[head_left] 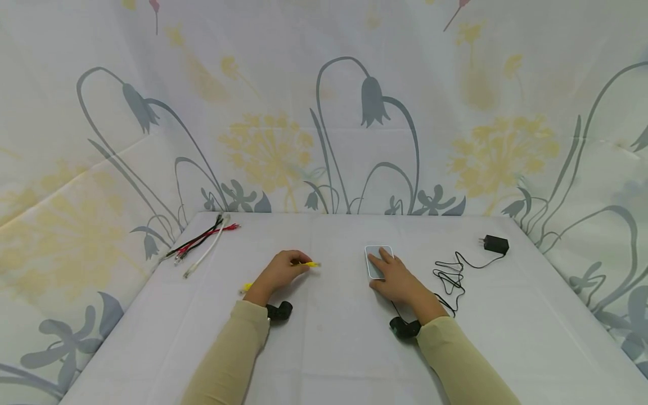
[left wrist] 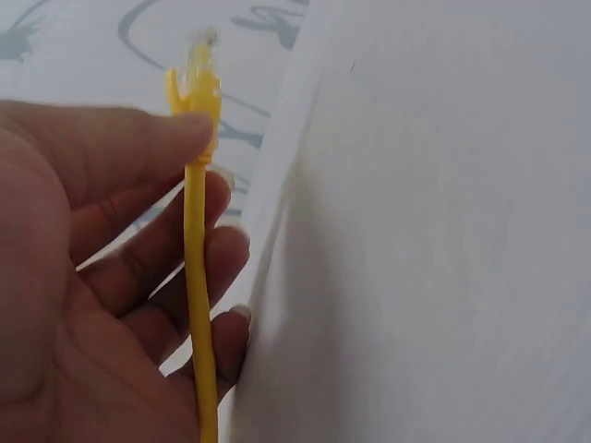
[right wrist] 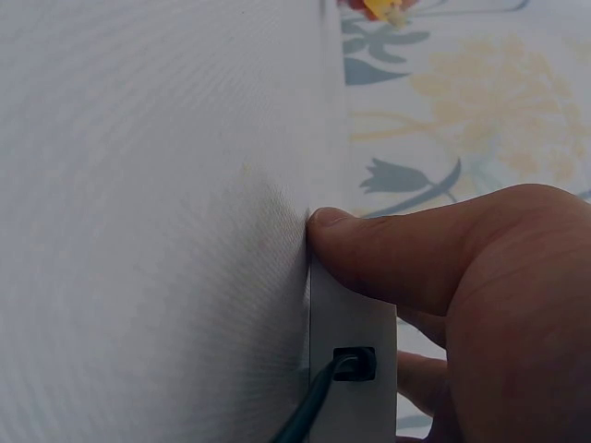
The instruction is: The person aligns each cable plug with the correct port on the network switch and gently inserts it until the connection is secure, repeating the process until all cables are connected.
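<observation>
Head view: white-covered table [head_left: 324,351], floral cloth [head_left: 283,84] rising behind its far edge. Left hand [head_left: 280,274] pinches a yellow cable [head_left: 312,264] near its plug, left of the table's middle; plug points toward the right edge. A second yellow plug end [head_left: 246,287] lies beside the left wrist; cannot tell whether it belongs to the same cable. Right hand [head_left: 397,281] holds a white box [head_left: 373,271], fingers spread over its grey top. Box right of middle, nearer the far edge than the near side. Black cord [head_left: 476,268] in loose loops between that hand and the right edge, joined to a black adapter [head_left: 495,244] toward the far right corner. Bunch of black, red and white cables [head_left: 199,242] by the far left corner.

Left wrist view: thumb on the yellow boot, clear plug tip free beyond it; cable runs down across the loosely bent fingers.

Right wrist view: box flat on the table, thumb against its side, fingers over the top. Dark cord seated in a square port [right wrist: 355,364] on that side.
</observation>
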Action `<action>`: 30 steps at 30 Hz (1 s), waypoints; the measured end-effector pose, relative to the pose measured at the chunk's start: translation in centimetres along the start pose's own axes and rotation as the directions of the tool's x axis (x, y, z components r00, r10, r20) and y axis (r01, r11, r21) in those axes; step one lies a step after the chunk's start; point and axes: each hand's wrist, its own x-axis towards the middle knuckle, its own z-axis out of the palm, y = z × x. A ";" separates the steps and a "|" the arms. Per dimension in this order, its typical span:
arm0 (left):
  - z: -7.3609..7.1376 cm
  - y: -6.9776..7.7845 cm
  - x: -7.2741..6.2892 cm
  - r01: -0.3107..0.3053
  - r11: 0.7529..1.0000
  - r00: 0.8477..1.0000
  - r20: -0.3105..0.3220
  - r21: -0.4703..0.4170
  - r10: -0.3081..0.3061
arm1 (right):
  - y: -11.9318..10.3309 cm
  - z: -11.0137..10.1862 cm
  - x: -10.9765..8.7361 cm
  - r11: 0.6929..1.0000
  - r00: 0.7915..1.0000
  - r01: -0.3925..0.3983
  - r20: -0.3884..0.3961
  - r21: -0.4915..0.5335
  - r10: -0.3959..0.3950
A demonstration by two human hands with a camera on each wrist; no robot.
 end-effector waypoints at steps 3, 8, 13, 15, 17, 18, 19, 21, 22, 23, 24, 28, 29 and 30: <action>0.5 0.3 0.0 0.000 1.000 1.000 -0.020 0.001 0.000 | 0.0 0.0 0.0 1.000 1.000 -0.003 0.003 0.006 0.003; 1.5 1.1 0.1 -0.008 1.000 1.000 -0.029 -0.012 0.007 | 0.0 0.0 0.0 1.000 1.000 -0.008 0.008 0.008 0.008; 2.4 2.0 0.1 -0.034 0.999 0.999 0.004 -0.011 0.035 | 0.0 0.0 0.0 1.000 1.000 -0.013 0.005 0.008 0.013; 2.6 2.1 0.1 -0.043 0.999 0.999 0.012 0.002 0.043 | 0.0 0.0 0.0 1.000 1.000 -0.015 0.003 0.005 0.015; 2.8 2.2 0.2 -0.048 0.999 0.999 0.012 0.017 0.048 | 0.0 0.0 0.1 1.000 1.000 -0.018 0.003 0.002 0.018; 2.9 2.2 0.2 -0.049 0.998 0.999 0.008 0.026 0.049 | 0.0 0.0 0.1 1.000 1.000 -0.019 0.003 0.001 0.019; 3.0 2.2 0.3 -0.048 0.998 0.999 0.005 0.031 0.048 | 0.0 -0.1 0.1 1.000 1.000 -0.020 0.003 -0.001 0.020; 3.0 2.3 0.3 -0.053 0.998 0.999 0.003 0.036 0.052 | 0.0 -0.1 0.1 1.000 1.000 -0.021 0.004 0.000 0.021; 3.1 2.4 0.3 -0.057 0.998 0.998 0.005 0.039 0.057 | 0.0 -0.1 0.1 1.000 1.000 -0.022 0.006 0.001 0.022; 3.1 2.5 0.3 -0.060 0.997 0.998 0.007 0.043 0.059 | 0.0 -0.1 0.1 1.000 1.000 -0.022 0.006 0.003 0.022; 3.2 2.7 0.4 -0.063 0.997 0.998 0.010 0.047 0.063 | 0.0 -0.1 0.1 1.000 1.000 -0.022 0.007 0.003 0.022; 3.6 3.2 0.4 -0.086 0.994 0.996 0.035 0.073 0.083 | 0.0 0.0 0.2 1.000 1.000 -0.025 0.012 0.008 0.025; 3.7 3.4 0.5 -0.090 0.993 0.995 0.042 0.081 0.087 | -0.1 0.0 0.2 1.000 1.000 -0.026 0.013 0.009 0.026; 3.8 3.5 0.5 -0.097 0.991 0.995 0.048 0.088 0.093 | -0.1 0.0 0.2 1.000 1.000 -0.027 0.015 0.006 0.027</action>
